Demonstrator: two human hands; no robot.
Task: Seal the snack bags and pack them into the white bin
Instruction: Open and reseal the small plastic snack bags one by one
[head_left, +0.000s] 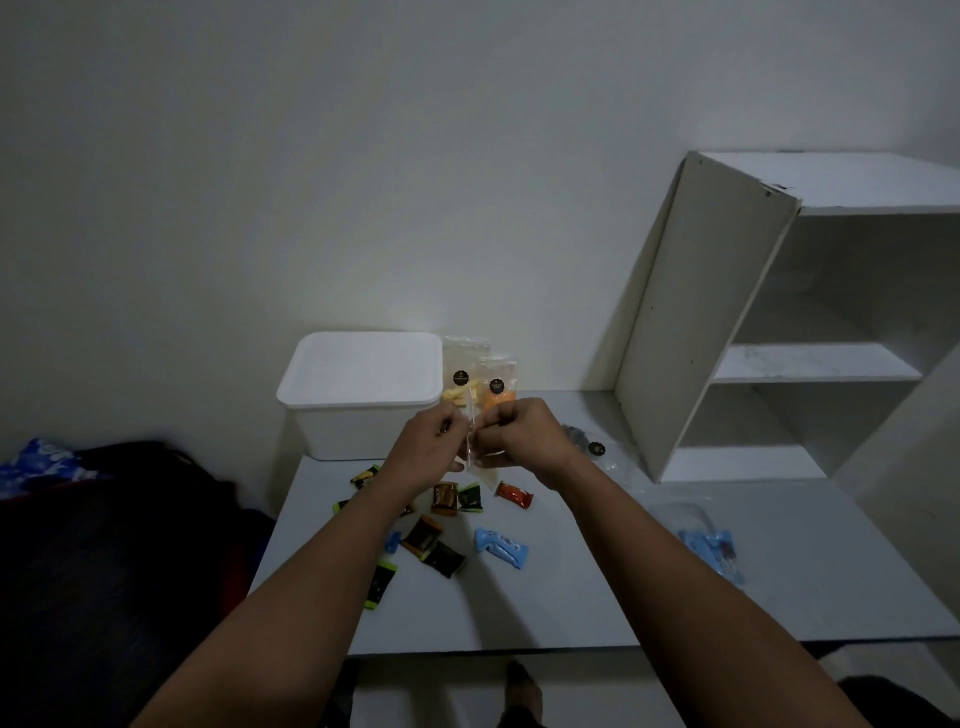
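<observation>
Both hands are raised over the table, pinching a clear snack bag (471, 447) between them, edge-on to the camera. My left hand (431, 441) grips its left side and my right hand (519, 436) its right side. Behind the hands, two clear bags with black round stickers lean by the wall: one with yellow pieces (460, 379), one with orange pieces (500, 387). The white bin (358, 400) stands at the table's back left, just left of those bags; its inside is hidden from here.
Several small wrapped snacks (441, 525) lie scattered on the white table (597, 597), among them a blue one (501, 548). Another clear bag with blue snacks (709, 551) lies at right, a dark-filled bag (584, 441) further back. A white shelf unit (779, 322) stands at right.
</observation>
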